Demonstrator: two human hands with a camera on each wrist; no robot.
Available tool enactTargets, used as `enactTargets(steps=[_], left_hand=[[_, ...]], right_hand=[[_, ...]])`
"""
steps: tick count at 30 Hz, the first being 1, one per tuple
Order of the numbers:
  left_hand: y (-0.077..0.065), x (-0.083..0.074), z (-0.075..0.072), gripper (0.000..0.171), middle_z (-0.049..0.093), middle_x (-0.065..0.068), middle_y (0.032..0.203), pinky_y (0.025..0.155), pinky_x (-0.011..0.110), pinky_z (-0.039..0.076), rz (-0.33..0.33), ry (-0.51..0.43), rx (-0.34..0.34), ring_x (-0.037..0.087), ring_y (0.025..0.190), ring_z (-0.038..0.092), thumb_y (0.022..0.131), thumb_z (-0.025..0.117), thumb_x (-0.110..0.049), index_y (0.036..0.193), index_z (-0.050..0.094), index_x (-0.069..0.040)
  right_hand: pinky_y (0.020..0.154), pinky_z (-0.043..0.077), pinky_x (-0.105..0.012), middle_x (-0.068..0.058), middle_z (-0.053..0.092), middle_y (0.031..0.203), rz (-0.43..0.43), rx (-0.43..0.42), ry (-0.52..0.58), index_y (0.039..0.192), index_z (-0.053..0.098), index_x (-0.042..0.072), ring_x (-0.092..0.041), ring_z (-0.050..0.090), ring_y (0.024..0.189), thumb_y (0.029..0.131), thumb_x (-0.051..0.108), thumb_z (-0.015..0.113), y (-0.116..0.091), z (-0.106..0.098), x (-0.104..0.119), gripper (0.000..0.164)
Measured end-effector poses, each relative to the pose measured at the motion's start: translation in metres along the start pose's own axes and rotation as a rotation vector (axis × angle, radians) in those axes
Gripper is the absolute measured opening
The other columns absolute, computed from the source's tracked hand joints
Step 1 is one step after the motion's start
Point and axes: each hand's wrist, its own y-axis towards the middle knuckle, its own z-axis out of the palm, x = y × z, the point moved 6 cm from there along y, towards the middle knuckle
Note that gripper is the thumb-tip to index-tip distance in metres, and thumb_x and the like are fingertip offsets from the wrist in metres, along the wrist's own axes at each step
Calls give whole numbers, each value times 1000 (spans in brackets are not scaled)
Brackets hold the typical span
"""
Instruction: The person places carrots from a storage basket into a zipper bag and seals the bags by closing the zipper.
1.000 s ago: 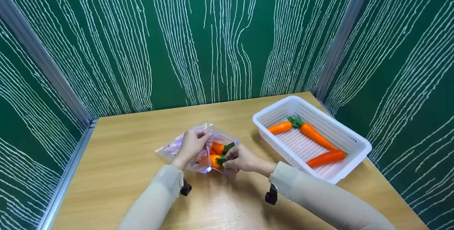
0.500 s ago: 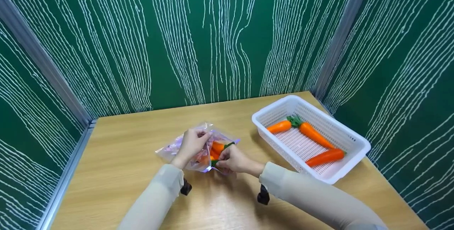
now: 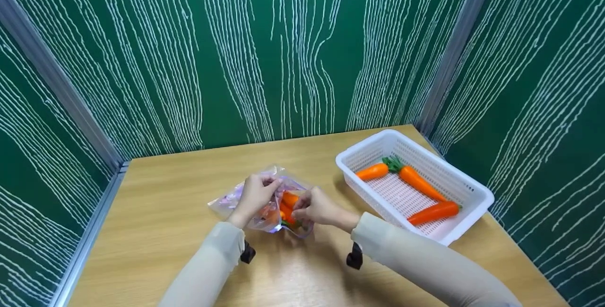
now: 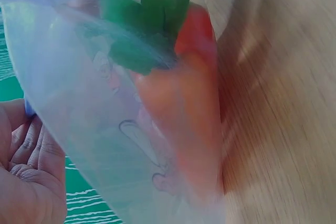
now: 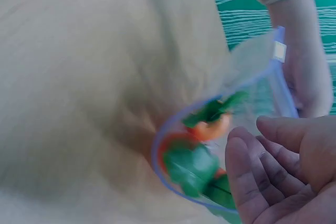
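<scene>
In the head view a clear zip bag (image 3: 231, 200) lies on the table with orange carrots (image 3: 289, 199) inside. My left hand (image 3: 255, 196) pinches the edge of its mouth. The left wrist view shows a carrot (image 4: 176, 108) with green leaves (image 4: 149, 27) through the plastic, and my left hand (image 4: 34, 182) at the bag's rim. My right hand (image 3: 324, 206) is at the opening's right side. In the right wrist view my right hand (image 5: 289, 171) has loosely bent fingers, thumb apart from them, with nothing seen between; leaf tops (image 5: 191, 166) show inside the mouth.
A white perforated basket (image 3: 394, 193) stands to the right, holding two orange carrots (image 3: 420, 183) and a redder one (image 3: 434, 212). Green panels with white wavy lines (image 3: 302, 61) bound the wooden table (image 3: 165, 212) at the back and sides.
My right hand moved left with a carrot's leaves into the bag's mouth, then slightly up and right, letting the carrot go. My left hand has stayed on the bag.
</scene>
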Motion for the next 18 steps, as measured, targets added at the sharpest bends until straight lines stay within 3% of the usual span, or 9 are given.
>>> enactTargets(steps=[2, 6, 11, 18], left_hand=[[0, 0, 0, 20, 72, 7, 87, 74, 24, 62, -3, 0, 3, 18, 77, 64, 109, 68, -17, 101, 81, -4], [-1, 1, 1, 20, 73, 9, 87, 72, 23, 60, 6, -11, 9, 18, 76, 64, 109, 68, -16, 101, 80, -1], [-2, 1, 0, 21, 74, 8, 86, 71, 22, 60, -1, -16, 5, 16, 75, 65, 109, 68, -15, 101, 79, 1], [-2, -1, 0, 20, 73, 9, 86, 72, 22, 60, -4, -39, 7, 18, 75, 64, 108, 68, -14, 104, 79, 3]], right_hand=[[63, 67, -42, -29, 78, 88, 19, -4, 5, 93, 79, -5, -20, 72, 60, 97, 2, 79, 0, -10, 3, 9], [62, 64, -30, -26, 80, 94, 68, -41, 8, 97, 80, -1, -13, 69, 62, 98, 7, 81, -2, -31, 7, 8], [63, 62, -24, -25, 79, 102, 124, -93, 36, 106, 79, -2, -12, 69, 66, 99, 11, 79, -4, -60, 8, 14], [62, 61, -23, -20, 78, 99, 102, -193, 63, 115, 74, -11, -14, 68, 69, 100, 7, 77, -9, -108, 8, 23]])
